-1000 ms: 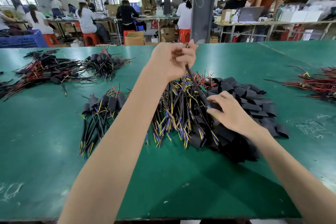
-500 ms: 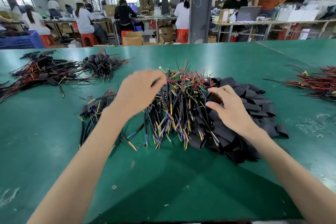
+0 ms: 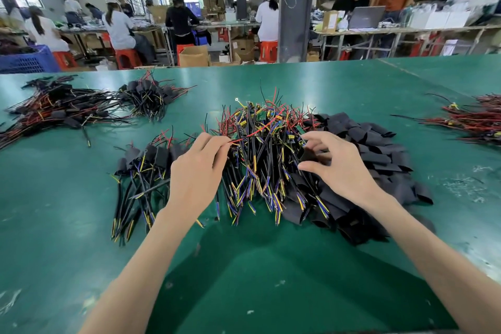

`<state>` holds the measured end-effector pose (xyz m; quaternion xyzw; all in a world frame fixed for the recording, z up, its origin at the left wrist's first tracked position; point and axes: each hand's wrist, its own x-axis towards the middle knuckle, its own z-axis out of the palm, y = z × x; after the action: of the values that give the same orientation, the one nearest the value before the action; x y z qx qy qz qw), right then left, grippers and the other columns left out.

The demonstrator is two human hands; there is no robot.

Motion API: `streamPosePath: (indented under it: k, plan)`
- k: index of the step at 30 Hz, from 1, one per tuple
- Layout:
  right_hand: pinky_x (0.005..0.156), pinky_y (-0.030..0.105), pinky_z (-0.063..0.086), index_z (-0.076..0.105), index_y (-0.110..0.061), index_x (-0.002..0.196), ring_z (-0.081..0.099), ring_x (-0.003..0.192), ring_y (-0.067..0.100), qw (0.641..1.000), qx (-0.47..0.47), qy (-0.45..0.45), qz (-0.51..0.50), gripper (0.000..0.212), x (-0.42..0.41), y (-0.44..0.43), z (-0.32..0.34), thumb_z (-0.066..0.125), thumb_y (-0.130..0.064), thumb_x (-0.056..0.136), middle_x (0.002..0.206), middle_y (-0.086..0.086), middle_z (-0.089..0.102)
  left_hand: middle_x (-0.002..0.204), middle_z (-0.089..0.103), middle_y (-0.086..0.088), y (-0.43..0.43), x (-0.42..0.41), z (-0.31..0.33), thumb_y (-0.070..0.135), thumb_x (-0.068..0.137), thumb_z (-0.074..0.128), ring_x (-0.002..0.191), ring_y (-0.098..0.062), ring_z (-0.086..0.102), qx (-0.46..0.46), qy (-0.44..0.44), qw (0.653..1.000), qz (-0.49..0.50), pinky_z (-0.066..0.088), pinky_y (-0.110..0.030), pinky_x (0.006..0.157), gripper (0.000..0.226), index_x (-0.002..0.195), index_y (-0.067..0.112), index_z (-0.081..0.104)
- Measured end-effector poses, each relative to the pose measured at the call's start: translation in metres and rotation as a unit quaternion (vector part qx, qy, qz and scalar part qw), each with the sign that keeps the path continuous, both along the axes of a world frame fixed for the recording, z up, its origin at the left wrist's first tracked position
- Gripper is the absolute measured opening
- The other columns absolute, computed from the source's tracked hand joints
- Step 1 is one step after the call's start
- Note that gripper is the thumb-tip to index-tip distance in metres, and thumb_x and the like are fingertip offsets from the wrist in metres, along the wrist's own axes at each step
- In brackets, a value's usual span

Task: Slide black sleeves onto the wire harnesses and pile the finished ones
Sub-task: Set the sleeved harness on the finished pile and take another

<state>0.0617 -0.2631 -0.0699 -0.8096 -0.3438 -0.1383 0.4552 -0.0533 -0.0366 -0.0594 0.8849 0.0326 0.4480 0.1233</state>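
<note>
Far left of the L hand, well apart from it, a loose heap of red-and-black harnesses (image 3: 54,108) lies on the green table (image 3: 81,225), w/ a smaller sleeved bundle (image 3: 147,97) beside it. Just left of the L hand sits the finished pile (image 3: 143,171): harnesses w/ black sleeves on, yellow and blue wire ends pointing toward the person. One more harness lies across its near side than 1 s ago.

L hand (image 3: 198,173) was raised high holding a harness 1 s ago and was over the finished pile 0.5 s ago. Now it is at the left edge of the unsleeved harness pile (image 3: 260,160), thumb and forefinger pinching a red wire (image 3: 252,133) that arcs off to the right.

That pile fills the space between the hands.

R hand (image 3: 339,165), lying flatter on the stock 0.5 s ago, now arches w/ fingers spread and curved where the wires meet the black sleeves (image 3: 379,160). A sleeve sits between thumb and fingers; can't tell if it's gripped. Sleeve stock spreads under and right of this hand.

Far right, another red harness heap (image 3: 474,119), unchanged.
</note>
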Motion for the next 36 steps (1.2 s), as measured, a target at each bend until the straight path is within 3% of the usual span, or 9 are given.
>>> streamPosePath:
  k: [4,11,14,17,20,25,31,36]
  plan:
    - [0.081,0.021,0.050,0.059,-0.030,0.111,0.057,0.087,0.003,1.000,0.018,0.012,0.020,0.051,-0.004,0.003,-0.002,0.083,-0.013,0.069,0.093,-0.013,0.061,0.087,0.064,-0.005,-0.005,0.000,-0.003,0.027,0.096,0.046,0.062,-0.032,0.060,0.010,-0.014,1.000,0.000,0.049,-0.039,0.045,0.028,0.098,0.011,0.069]
    - [0.076,0.016,0.051,0.059,-0.030,0.107,0.058,0.084,0.003,0.998,0.053,0.028,0.033,0.047,-0.008,0.006,-0.002,0.083,-0.016,0.069,0.092,-0.012,0.062,0.085,0.063,-0.003,-0.008,0.001,-0.009,0.016,0.092,0.059,0.058,-0.027,0.059,0.024,-0.008,1.000,0.000,0.043,-0.029,0.044,0.012,0.097,0.014,0.070]
    - [0.077,0.017,0.051,0.060,-0.025,0.107,0.059,0.085,0.010,0.995,0.080,0.036,0.037,0.046,-0.009,0.007,-0.002,0.082,-0.010,0.070,0.092,-0.006,0.062,0.088,0.064,0.000,-0.008,0.001,-0.011,0.017,0.093,0.057,0.061,-0.025,0.061,0.027,-0.009,0.999,-0.016,0.047,-0.030,0.046,0.014,0.099,0.015,0.070]
    - [0.076,0.011,0.048,0.060,-0.022,0.107,0.057,0.083,0.000,0.994,0.099,0.029,0.027,0.044,-0.009,0.006,0.000,0.080,-0.009,0.071,0.092,-0.008,0.063,0.092,0.065,0.000,-0.007,0.001,-0.012,0.017,0.094,0.058,0.066,-0.023,0.063,0.026,-0.005,0.999,-0.040,0.051,-0.037,0.048,0.014,0.100,0.015,0.070]
    - [0.078,0.011,0.047,0.060,-0.022,0.107,0.057,0.084,-0.005,0.993,0.117,0.024,0.008,0.042,-0.009,0.004,0.002,0.079,-0.008,0.072,0.095,-0.012,0.062,0.091,0.064,0.002,-0.006,0.001,-0.013,0.018,0.093,0.058,0.068,-0.018,0.062,0.037,-0.005,0.998,-0.048,0.050,-0.034,0.045,0.013,0.098,0.017,0.070]
    - [0.085,0.014,0.048,0.061,-0.019,0.108,0.059,0.092,0.000,0.990,0.143,-0.002,-0.003,0.042,-0.009,0.002,0.006,0.078,-0.004,0.073,0.097,-0.009,0.063,0.093,0.062,0.005,-0.003,0.001,-0.015,0.020,0.093,0.059,0.079,-0.010,0.059,0.039,0.004,0.998,-0.038,0.048,-0.030,0.045,0.013,0.100,0.021,0.071]
    - [0.089,0.017,0.048,0.061,-0.022,0.110,0.060,0.095,0.005,0.992,0.123,-0.012,0.019,0.046,-0.008,-0.001,0.008,0.078,-0.003,0.071,0.099,-0.008,0.065,0.096,0.061,0.002,-0.001,0.001,-0.015,0.024,0.093,0.055,0.086,-0.014,0.060,0.046,0.012,0.999,-0.022,0.038,-0.021,0.048,0.018,0.101,0.022,0.071]
    - [0.094,0.031,0.047,0.062,-0.018,0.113,0.058,0.103,0.014,0.991,0.030,-0.125,0.023,0.045,-0.008,-0.003,0.008,0.078,-0.005,0.073,0.106,-0.002,0.063,0.097,0.060,0.001,-0.003,0.000,-0.015,0.020,0.093,0.060,0.087,-0.011,0.055,0.026,0.010,0.999,-0.024,0.044,-0.025,0.049,0.014,0.102,0.021,0.070]
